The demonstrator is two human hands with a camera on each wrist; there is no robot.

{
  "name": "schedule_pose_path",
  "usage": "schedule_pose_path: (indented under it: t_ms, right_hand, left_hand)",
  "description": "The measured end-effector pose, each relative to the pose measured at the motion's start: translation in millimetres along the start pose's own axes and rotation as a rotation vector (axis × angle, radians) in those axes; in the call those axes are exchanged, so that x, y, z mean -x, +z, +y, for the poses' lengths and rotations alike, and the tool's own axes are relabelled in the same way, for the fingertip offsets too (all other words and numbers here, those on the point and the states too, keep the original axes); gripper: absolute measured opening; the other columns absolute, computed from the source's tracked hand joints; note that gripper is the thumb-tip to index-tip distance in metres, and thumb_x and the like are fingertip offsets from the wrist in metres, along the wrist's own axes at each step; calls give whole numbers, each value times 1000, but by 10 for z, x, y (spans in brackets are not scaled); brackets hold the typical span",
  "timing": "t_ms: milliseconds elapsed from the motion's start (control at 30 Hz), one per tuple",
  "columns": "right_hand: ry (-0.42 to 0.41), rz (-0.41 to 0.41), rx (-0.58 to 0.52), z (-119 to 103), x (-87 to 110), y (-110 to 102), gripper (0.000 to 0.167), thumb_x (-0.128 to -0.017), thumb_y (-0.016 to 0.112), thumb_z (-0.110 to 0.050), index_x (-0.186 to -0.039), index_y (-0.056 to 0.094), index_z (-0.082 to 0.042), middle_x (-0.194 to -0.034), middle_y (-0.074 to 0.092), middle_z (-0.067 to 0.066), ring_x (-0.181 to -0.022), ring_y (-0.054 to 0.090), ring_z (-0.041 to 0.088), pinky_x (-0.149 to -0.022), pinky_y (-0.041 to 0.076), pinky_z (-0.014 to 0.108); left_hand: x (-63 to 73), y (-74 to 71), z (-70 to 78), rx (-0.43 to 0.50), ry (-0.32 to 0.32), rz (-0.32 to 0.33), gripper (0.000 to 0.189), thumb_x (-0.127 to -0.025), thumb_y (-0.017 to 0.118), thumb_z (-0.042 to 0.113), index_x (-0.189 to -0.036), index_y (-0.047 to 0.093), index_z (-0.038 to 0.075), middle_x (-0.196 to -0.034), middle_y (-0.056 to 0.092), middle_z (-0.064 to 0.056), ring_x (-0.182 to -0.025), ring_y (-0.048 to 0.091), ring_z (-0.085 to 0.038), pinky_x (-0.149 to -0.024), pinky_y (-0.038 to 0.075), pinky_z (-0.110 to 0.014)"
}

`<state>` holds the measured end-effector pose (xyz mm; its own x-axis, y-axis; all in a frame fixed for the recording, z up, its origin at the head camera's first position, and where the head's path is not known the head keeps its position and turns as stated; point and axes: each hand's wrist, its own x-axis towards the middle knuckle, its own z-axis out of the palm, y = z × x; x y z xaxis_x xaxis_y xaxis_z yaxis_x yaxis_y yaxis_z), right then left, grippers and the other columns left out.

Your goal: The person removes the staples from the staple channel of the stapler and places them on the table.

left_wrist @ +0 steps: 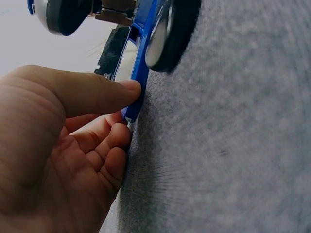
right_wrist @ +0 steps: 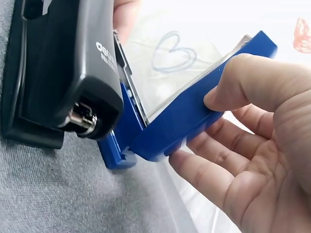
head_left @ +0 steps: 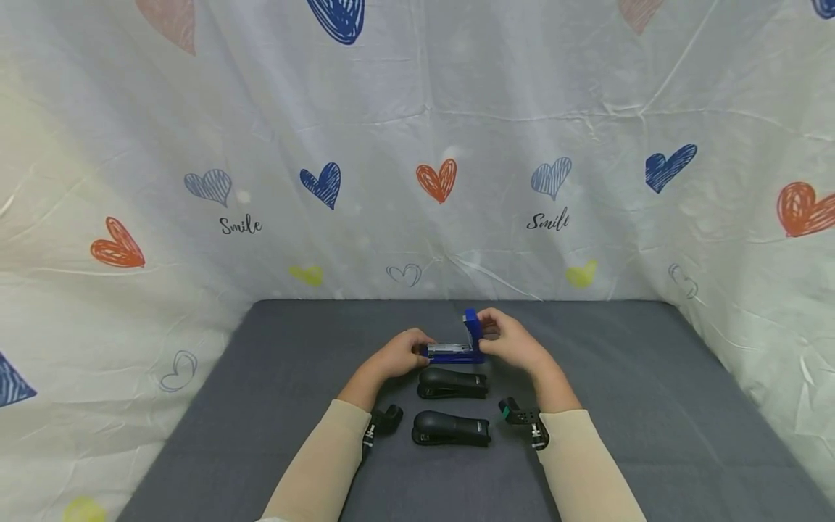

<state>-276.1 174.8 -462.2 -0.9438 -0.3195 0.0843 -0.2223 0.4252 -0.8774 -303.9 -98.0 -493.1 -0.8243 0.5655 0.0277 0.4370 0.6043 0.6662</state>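
A blue stapler (head_left: 454,357) lies on the grey cloth with its top cover swung up steeply, baring the metal staple magazine (head_left: 449,348). My left hand (head_left: 394,355) pinches the left end of its base; in the left wrist view the thumb (left_wrist: 116,94) lies along the blue base, fingertips on the other side. With thumb and fingers, my right hand (head_left: 515,344) holds the raised blue cover (right_wrist: 189,104), seen in the right wrist view. Whether staples are in the magazine, I cannot tell.
Two black staplers lie closed between my forearms: one (head_left: 452,383) just in front of the blue one, the other (head_left: 450,428) nearer me. A dark grey cloth (head_left: 313,406) covers the table. Behind it hangs a white curtain (head_left: 372,225) printed with hearts.
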Motion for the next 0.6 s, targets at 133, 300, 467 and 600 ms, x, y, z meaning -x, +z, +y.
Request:
schedule_pose_path:
  t_ms: [133,300,467,600]
  right_hand:
    - [-7,-1,-48,46,0,-34,37,-90,66,3,-125,54,3,-125,60,21,-122,58,41,-94,51,49]
    - [1,3,-103,98,13,-93,37,-89,67,4,-123,55,4,-122,61,19,-120,60,39,-92,51,46]
    - [12,-1,-139,131,51,-170,40,-90,66,7,-128,53,6,-123,62,21,-123,60,41,-93,51,44]
    - [-8,-9,-154,163,70,-225,44,-88,67,7,-130,52,8,-124,63,24,-125,59,42,-95,52,44]
  left_hand:
    - [8,4,6,-3,-3,-1,35,-93,71,2,-128,70,0,-114,63,-9,-80,50,-16,-70,44,-34]
    - [10,9,6,2,-7,1,34,-92,72,1,-126,71,0,-112,62,-9,-79,50,-16,-70,44,-33]
    - [0,9,18,11,-17,11,34,-91,72,0,-126,71,0,-111,62,-8,-79,50,-16,-70,44,-34]
    - [-6,2,21,9,-16,15,34,-91,73,0,-125,72,1,-109,63,-7,-79,50,-16,-69,43,-34]
